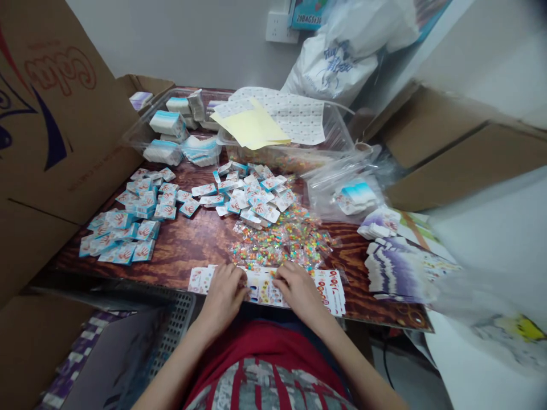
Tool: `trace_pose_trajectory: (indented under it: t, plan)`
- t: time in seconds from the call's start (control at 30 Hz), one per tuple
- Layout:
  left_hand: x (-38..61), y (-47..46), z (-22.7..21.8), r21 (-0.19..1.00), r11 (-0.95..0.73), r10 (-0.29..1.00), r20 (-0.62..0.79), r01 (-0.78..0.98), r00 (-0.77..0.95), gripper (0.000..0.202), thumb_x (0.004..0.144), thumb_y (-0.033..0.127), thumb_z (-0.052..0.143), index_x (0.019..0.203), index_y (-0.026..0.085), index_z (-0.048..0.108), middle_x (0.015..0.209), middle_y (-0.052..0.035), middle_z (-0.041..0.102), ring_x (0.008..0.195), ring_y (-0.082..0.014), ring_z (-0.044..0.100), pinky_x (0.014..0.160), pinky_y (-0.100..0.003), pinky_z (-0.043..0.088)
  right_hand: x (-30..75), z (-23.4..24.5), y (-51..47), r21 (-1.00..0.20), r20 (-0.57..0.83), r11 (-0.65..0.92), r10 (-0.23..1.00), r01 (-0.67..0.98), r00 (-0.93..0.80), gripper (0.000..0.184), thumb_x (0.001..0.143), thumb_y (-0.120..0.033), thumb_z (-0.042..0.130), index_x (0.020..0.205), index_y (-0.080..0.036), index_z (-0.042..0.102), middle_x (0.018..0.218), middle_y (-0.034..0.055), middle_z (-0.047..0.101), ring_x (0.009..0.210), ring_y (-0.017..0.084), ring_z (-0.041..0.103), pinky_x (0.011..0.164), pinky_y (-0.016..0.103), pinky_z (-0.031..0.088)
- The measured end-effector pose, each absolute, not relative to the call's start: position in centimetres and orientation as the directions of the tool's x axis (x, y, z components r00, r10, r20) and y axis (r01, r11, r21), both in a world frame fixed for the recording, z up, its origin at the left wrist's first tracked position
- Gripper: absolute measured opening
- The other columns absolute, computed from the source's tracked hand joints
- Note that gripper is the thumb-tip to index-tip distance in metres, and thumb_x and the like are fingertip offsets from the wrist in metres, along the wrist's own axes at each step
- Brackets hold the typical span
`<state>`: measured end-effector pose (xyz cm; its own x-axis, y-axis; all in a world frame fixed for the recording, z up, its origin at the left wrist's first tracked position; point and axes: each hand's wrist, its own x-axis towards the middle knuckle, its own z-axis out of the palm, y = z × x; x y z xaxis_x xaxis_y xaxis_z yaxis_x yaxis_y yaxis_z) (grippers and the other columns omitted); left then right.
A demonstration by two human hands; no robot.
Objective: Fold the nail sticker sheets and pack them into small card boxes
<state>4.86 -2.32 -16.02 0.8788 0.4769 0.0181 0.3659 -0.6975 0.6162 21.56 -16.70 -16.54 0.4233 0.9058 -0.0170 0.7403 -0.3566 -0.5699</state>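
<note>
Sheets printed with small coloured pictures, looking like sticker sheets [264, 289], lie fanned along the table's front edge. My left hand [225, 291] has its fingers curled down on the sheets, thumb and fingertips pinching at a sheet. To its right, my right hand [297, 289] bends over the same sheets with its fingertips closed on them. Just beyond both hands spreads a heap of small clear packets of colourful bits [282, 239]. Behind that heap is a loose pile of little white and blue boxes printed with red hands [252, 193].
More small boxes [128, 228] are piled at left. Clear plastic trays [337, 128] at the back hold flat cartons, with papers [277, 117] on top. A plastic bag [346, 193] and purple-white cartons [393, 267] lie right. Large cardboard boxes [55, 171] flank the table.
</note>
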Motion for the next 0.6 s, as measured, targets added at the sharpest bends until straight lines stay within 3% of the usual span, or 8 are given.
trace_pose_trajectory:
  t: [0.1,0.2,0.23,0.3,0.37,0.43,0.53,0.6]
  plan:
    - [5.2,-1.6,-15.5,0.637,-0.703,0.43,0.024,0.318,0.903,0.008,0.088,0.015,0.057,0.084,0.021,0.059,0.081,-0.0004,0.061,0.083,-0.02,0.056,0.103,-0.049,0.034,22.7,-16.1,-16.1,-0.663,0.107,-0.342,0.837,0.666,0.536,0.021,0.092,-0.019,0.049,0.075,-0.021,0.061,0.082,0.0051,0.059,0.082,0.023,0.056,0.074,0.035,0.045]
    - [5.4,-0.7,-14.6,0.654,-0.697,0.388,0.0,0.294,0.922,0.014,0.09,0.015,0.054,0.08,0.021,0.062,0.08,-0.001,0.062,0.082,-0.0201,0.058,0.102,-0.05,0.035,23.4,-15.0,-16.0,-0.629,0.355,-0.379,0.637,0.679,0.685,0.025,0.094,-0.026,0.047,0.109,-0.02,0.065,0.111,0.0133,0.059,0.107,0.03,0.053,0.093,0.047,0.041]
    - [5.5,-0.5,-14.3,0.655,-0.697,0.377,-0.01,0.29,0.926,0.015,0.09,0.015,0.054,0.079,0.021,0.062,0.079,-0.0012,0.062,0.081,-0.0202,0.058,0.101,-0.049,0.036,23.4,-14.6,-16.0,-0.617,0.378,-0.371,0.635,0.695,0.674,0.029,0.094,-0.028,0.048,0.118,-0.02,0.062,0.119,0.0149,0.057,0.113,0.032,0.05,0.098,0.049,0.038]
    - [5.7,-0.1,-13.7,0.653,-0.704,0.358,-0.013,0.279,0.934,0.015,0.09,0.016,0.054,0.077,0.02,0.062,0.077,-0.001,0.063,0.08,-0.02,0.059,0.1,-0.049,0.038,22.8,-14.0,-15.9,-0.641,0.258,-0.296,0.785,0.708,0.563,0.028,0.092,-0.029,0.053,0.117,-0.021,0.064,0.116,0.0129,0.061,0.11,0.03,0.053,0.095,0.046,0.04]
    - [5.9,0.2,-13.0,0.636,-0.725,0.356,0.014,0.266,0.934,0.015,0.09,0.016,0.054,0.077,0.021,0.061,0.076,0.0,0.062,0.08,-0.0192,0.06,0.105,-0.051,0.035,21.9,-13.7,-15.5,-0.715,0.04,-0.255,0.914,0.651,0.403,0.015,0.091,-0.025,0.055,0.095,-0.022,0.069,0.093,0.0067,0.067,0.091,0.025,0.06,0.081,0.037,0.045]
    - [6.1,0.4,-12.4,0.59,-0.759,0.404,0.094,0.276,0.91,0.013,0.09,0.017,0.054,0.083,0.022,0.063,0.081,-0.0003,0.063,0.084,-0.0194,0.061,0.112,-0.055,0.028,21.2,-13.6,-15.0,-0.772,-0.087,-0.283,0.934,0.569,0.346,0.019,0.091,-0.021,0.053,0.077,-0.022,0.066,0.075,0.0017,0.065,0.074,0.02,0.06,0.069,0.03,0.043]
    - [6.1,0.0,-11.3,0.5,-0.798,0.522,0.296,0.336,0.8,0.025,0.092,0.016,0.05,0.113,0.024,0.062,0.121,-0.0086,0.061,0.119,-0.0262,0.055,0.118,-0.059,0.016,21.2,-13.1,-14.3,-0.856,-0.065,-0.264,0.908,0.445,0.413,0.02,0.089,-0.02,0.053,0.073,-0.021,0.064,0.071,0.0004,0.064,0.069,0.018,0.058,0.065,0.027,0.04]
    - [6.0,-0.6,-10.8,0.501,-0.791,0.566,0.38,0.352,0.731,0.044,0.094,0.017,0.048,0.137,0.026,0.046,0.15,-0.0119,0.04,0.141,-0.0299,0.034,0.119,-0.059,0.015,21.7,-12.4,-13.9,-0.903,-0.023,-0.206,0.9,0.378,0.435,0.016,0.089,-0.022,0.055,0.078,-0.021,0.067,0.074,0.0008,0.066,0.071,0.019,0.059,0.065,0.028,0.041]
